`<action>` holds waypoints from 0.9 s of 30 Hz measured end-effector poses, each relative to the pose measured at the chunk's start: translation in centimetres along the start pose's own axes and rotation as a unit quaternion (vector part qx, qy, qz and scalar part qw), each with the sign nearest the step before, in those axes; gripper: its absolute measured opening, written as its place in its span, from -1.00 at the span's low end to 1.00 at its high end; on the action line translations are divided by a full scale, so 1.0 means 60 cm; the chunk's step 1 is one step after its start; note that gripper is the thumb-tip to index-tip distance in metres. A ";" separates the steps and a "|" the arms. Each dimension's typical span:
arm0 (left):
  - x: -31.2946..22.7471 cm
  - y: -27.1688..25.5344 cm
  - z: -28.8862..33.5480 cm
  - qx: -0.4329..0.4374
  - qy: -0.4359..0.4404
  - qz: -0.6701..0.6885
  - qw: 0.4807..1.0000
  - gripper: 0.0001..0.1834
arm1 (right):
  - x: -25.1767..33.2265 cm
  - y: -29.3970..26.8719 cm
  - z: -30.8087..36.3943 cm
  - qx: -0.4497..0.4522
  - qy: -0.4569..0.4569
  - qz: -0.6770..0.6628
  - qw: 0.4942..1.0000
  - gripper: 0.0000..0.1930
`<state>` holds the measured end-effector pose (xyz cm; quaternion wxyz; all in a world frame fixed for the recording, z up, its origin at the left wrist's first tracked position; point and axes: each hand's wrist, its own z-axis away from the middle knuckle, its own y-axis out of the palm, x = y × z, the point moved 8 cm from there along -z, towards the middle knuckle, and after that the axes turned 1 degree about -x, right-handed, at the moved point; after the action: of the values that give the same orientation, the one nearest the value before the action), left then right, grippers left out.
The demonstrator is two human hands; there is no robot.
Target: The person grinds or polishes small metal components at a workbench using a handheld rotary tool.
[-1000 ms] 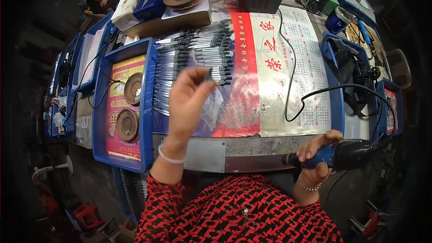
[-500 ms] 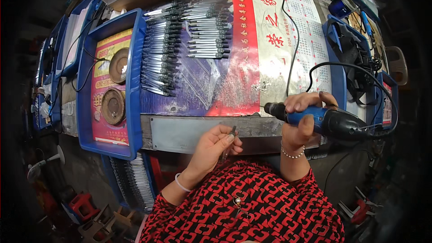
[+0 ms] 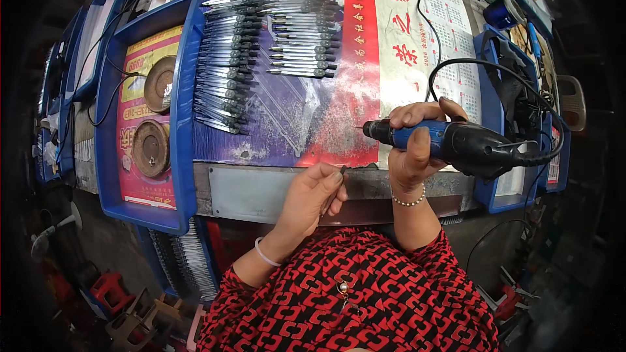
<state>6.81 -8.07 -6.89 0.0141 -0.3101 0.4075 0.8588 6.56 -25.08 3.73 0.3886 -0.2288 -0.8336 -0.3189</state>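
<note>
My right hand (image 3: 412, 156) is wrapped round a blue-and-black corded electric screwdriver (image 3: 479, 148). Its dark nose and thin bit point left, above the table's front part. Lower and to the left, my left hand (image 3: 312, 199) pinches a small, slim dark piece (image 3: 343, 170) between thumb and fingers; most of it is hidden by the hand, so its kind cannot be made out. A gap separates the bit from this piece. Beyond my hands, slim silver tools with dark round joints (image 3: 225, 81) lie in a long row, with a second group (image 3: 303, 45) beside it.
At the left, a blue tray (image 3: 186, 124) holds two round brown dishes (image 3: 151, 148) containing small bits. A metal plate (image 3: 244, 194) lies along the table's front edge. The black cord (image 3: 502, 68) loops over the right side, near a blue bin (image 3: 492, 189) with dark items.
My right hand has brought the screwdriver left and farther from my body, its bit now showing. The left hand has shifted slightly, still pinching the dark piece. The whole view has moved a little.
</note>
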 end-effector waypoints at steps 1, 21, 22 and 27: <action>-0.001 0.001 -0.004 0.000 -0.001 0.002 1.000 -0.84 | -0.004 -0.001 0.002 -0.002 0.007 0.004 1.000 -0.47; -0.013 0.008 -0.043 -0.025 -0.008 0.024 0.999 -0.83 | 0.104 0.041 0.008 0.092 -0.005 -0.086 0.992 -0.44; -0.011 0.005 -0.042 -0.026 -0.008 0.024 0.999 -0.83 | 0.101 0.039 0.006 0.092 -0.004 -0.086 0.992 -0.44; -0.029 -0.008 -0.034 -0.036 0.049 0.058 0.997 -0.82 | 0.086 0.013 -0.012 0.049 -0.067 -0.028 0.996 -0.43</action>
<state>9.37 -8.81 -7.23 -0.0665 -0.3278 0.3942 0.8560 4.37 -24.35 8.44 0.3336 -0.2066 -0.8784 -0.2729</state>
